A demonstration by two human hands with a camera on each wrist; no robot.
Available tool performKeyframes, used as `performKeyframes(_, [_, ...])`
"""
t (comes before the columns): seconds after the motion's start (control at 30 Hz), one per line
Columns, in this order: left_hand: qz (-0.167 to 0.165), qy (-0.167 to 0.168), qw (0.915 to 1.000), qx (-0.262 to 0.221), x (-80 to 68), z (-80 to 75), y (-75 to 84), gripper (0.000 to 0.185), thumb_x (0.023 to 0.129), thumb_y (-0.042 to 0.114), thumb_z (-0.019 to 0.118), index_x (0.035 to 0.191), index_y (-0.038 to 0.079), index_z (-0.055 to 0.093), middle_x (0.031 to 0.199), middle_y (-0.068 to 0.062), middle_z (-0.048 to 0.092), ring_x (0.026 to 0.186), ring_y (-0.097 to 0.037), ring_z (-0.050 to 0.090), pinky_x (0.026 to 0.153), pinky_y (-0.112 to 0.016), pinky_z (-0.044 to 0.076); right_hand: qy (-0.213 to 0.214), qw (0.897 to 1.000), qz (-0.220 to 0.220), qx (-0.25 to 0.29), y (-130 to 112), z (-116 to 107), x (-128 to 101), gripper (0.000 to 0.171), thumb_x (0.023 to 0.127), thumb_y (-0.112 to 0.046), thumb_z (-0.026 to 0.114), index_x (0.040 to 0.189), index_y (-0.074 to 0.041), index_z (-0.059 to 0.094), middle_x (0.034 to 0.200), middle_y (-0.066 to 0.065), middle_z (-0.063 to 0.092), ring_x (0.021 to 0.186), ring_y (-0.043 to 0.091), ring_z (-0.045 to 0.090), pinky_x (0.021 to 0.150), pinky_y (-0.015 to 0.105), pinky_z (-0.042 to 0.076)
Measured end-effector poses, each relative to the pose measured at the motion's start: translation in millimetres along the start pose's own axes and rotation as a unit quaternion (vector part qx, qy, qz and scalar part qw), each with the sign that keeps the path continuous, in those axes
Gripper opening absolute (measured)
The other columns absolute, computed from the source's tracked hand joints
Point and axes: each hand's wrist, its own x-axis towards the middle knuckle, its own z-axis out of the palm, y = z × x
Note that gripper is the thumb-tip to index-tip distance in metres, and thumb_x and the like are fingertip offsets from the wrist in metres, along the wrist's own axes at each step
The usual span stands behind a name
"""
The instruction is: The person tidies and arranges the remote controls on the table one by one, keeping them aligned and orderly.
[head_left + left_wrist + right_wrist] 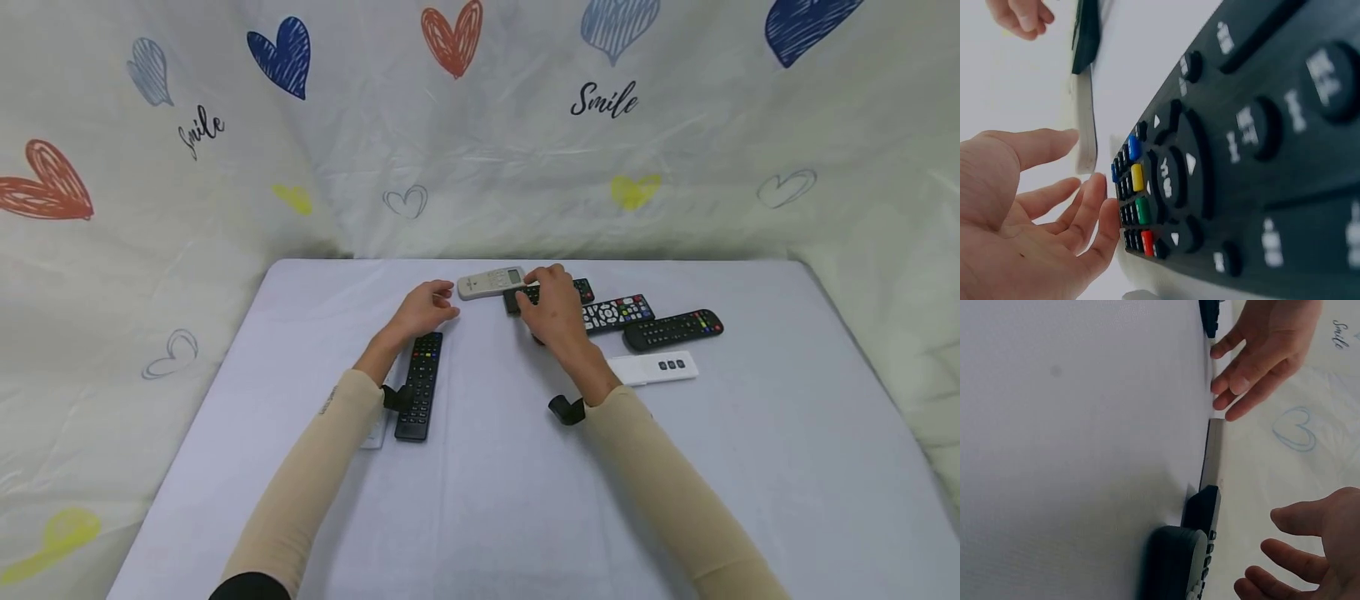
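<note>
My left hand (426, 310) hovers at the left end of a light grey remote control (491, 283) with a small display, its fingers loosely bent around nothing. Below that hand lies a long black remote (420, 392), whose coloured buttons fill much of the left wrist view. Over a black remote (583, 289) at the back is my right hand (553, 308), partly covering it. In the right wrist view that hand (1310, 550) has thumb and fingers spread apart with no object between them. Another black remote with white-marked buttons (618, 313) is partly hidden behind the right hand.
To the right lie a black remote with rounded ends (675, 330) and a white remote (660, 367), partly behind the right wrist. A white object (375, 432) shows beneath the left forearm. The white-covered table (495, 500) meets a heart-printed cloth backdrop (510, 167) behind.
</note>
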Motion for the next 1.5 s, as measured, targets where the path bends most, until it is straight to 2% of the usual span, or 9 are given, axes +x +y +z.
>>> performKeyframes(0.33, [-0.002,0.011,0.9999,0.0,2.3,6.1,0.4,0.064,0.098,0.015,0.069,0.156,0.004,0.044,0.148,-0.015,0.057,0.127,-0.029,0.06,0.101,-0.04,0.055,-0.017,1.0,0.002,-0.023,3,-1,10,0.039,0.101,-0.028,0.067,0.131,-0.003,0.064,0.144,0.022,0.054,0.129,0.044,0.054,0.105,0.06,0.048])
performKeyframes(0.47, [-0.003,0.016,0.9999,-0.005,2.5,8.3,-0.1,0.066,0.097,0.014,0.07,0.157,0.004,0.043,0.15,-0.015,0.056,0.126,-0.028,0.06,0.096,-0.038,0.056,-0.033,0.999,0.009,-0.034,3,0,13,0.043,0.101,-0.03,0.067,0.134,-0.004,0.063,0.143,0.022,0.055,0.13,0.043,0.054,0.11,0.059,0.046])
performKeyframes(0.67, [-0.001,0.021,0.9998,-0.004,4.1,10.2,1.4,0.069,0.097,0.014,0.071,0.158,0.006,0.041,0.152,-0.014,0.053,0.125,-0.028,0.061,0.091,-0.036,0.056,-0.059,0.997,0.009,-0.053,6,0,19,0.048,0.103,-0.034,0.065,0.141,-0.005,0.059,0.149,0.023,0.052,0.141,0.044,0.049,0.126,0.065,0.025])
performKeyframes(0.73, [0.001,0.021,0.9998,-0.007,5.2,10.3,2.2,0.07,0.096,0.014,0.072,0.159,0.006,0.041,0.153,-0.014,0.053,0.124,-0.027,0.061,0.089,-0.035,0.056,-0.068,0.996,0.009,-0.056,7,0,21,0.049,0.103,-0.034,0.064,0.143,-0.006,0.057,0.152,0.024,0.05,0.144,0.044,0.046,0.127,0.069,0.018])
performKeyframes(0.9, [0.004,0.021,0.9997,-0.011,7.8,10.5,3.1,0.072,0.095,0.013,0.073,0.16,0.008,0.04,0.154,-0.012,0.052,0.122,-0.027,0.062,0.084,-0.032,0.055,-0.085,0.995,0.01,-0.05,10,0,25,0.052,0.104,-0.036,0.063,0.146,-0.007,0.054,0.153,0.024,0.05,0.145,0.044,0.046,0.127,0.071,0.013])
performKeyframes(1.0, [0.002,0.019,0.9998,-0.011,7.8,10.5,3.5,0.074,0.095,0.014,0.074,0.16,0.01,0.039,0.154,-0.012,0.053,0.123,-0.027,0.062,0.084,-0.033,0.056,-0.093,0.995,0.011,-0.045,11,1,27,0.053,0.104,-0.037,0.064,0.147,-0.008,0.053,0.151,0.022,0.054,0.144,0.042,0.049,0.127,0.071,0.012])
performKeyframes(1.27, [0.002,0.013,0.9999,0.008,9.0,11.2,4.7,0.079,0.095,0.017,0.075,0.163,0.011,0.034,0.137,-0.016,0.065,0.116,-0.028,0.065,0.083,-0.031,0.056,-0.111,0.993,0.016,-0.022,16,6,32,0.055,0.104,-0.036,0.063,0.15,-0.008,0.05,0.152,0.019,0.057,0.141,0.04,0.053,0.13,0.067,0.009])
performKeyframes(1.37, [0.002,0.011,0.9999,0.003,9.0,11.8,5.5,0.079,0.095,0.016,0.074,0.163,0.012,0.034,0.14,-0.016,0.063,0.118,-0.029,0.064,0.084,-0.032,0.056,-0.115,0.993,0.017,-0.015,18,7,34,0.055,0.104,-0.035,0.062,0.15,-0.008,0.049,0.15,0.02,0.059,0.139,0.04,0.055,0.13,0.067,0.006])
performKeyframes(1.5, [0.006,0.015,0.9999,-0.002,9.4,12.9,6.7,0.078,0.095,0.014,0.074,0.162,0.011,0.035,0.153,-0.013,0.054,0.124,-0.028,0.062,0.089,-0.035,0.057,-0.112,0.993,0.016,-0.018,20,7,36,0.055,0.105,-0.035,0.062,0.15,-0.008,0.049,0.143,0.021,0.065,0.138,0.04,0.056,0.13,0.067,0.003])
